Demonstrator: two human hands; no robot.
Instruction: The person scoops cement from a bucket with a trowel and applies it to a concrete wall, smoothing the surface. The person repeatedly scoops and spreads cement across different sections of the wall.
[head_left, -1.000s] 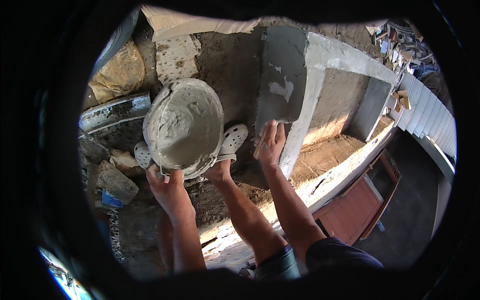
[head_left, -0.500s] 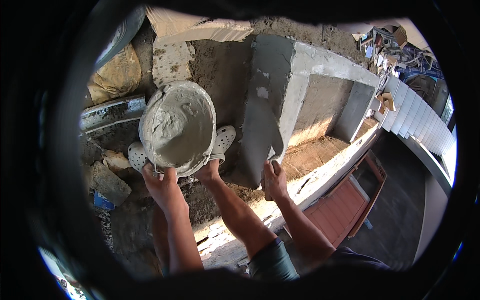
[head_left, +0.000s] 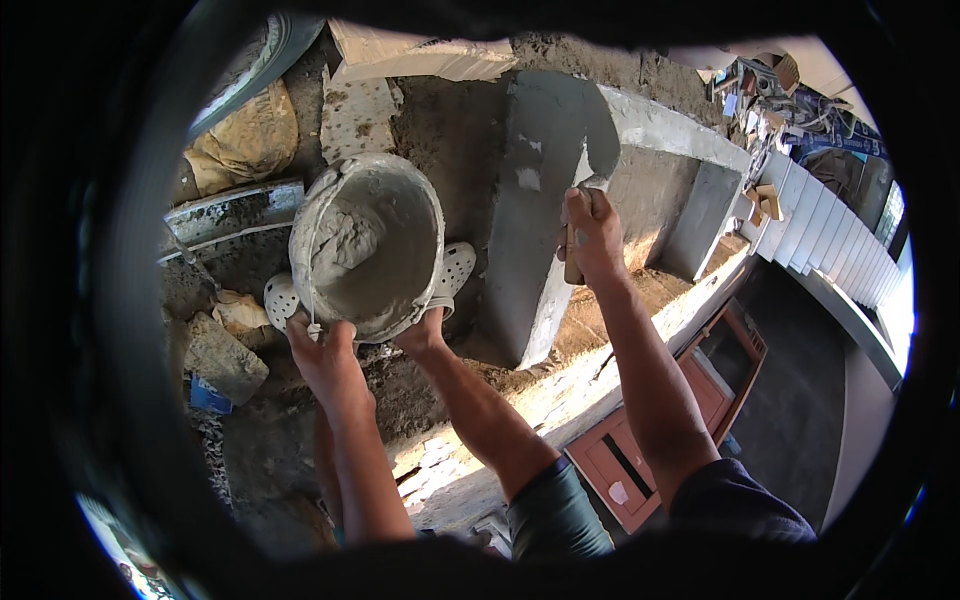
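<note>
My left hand (head_left: 332,368) grips the near rim of a bucket (head_left: 441,232), its thumb and fingers closed at the edge beside the handle wire. Wet grey mortar (head_left: 347,245) lies inside, heaped toward the left and smoother on the right. In my right hand (head_left: 598,238) is a trowel (head_left: 603,135), held by its wooden handle. Its grey blade points away from me, over the top corner of a plastered grey wall (head_left: 530,220); whether it touches the surface I cannot tell.
White clogs (head_left: 458,268) on my feet show behind the bucket. Right of the wall is a plastered recess (head_left: 650,200). Left lie a broken block (head_left: 222,355) and a tan sack (head_left: 245,140). Cardboard (head_left: 420,55) sits at the back, a reddish panel (head_left: 610,470) lower right.
My right hand has moved up and away with the trowel, from the wall's near lower edge to its upper corner. The bucket and left hand have shifted slightly right in view.
</note>
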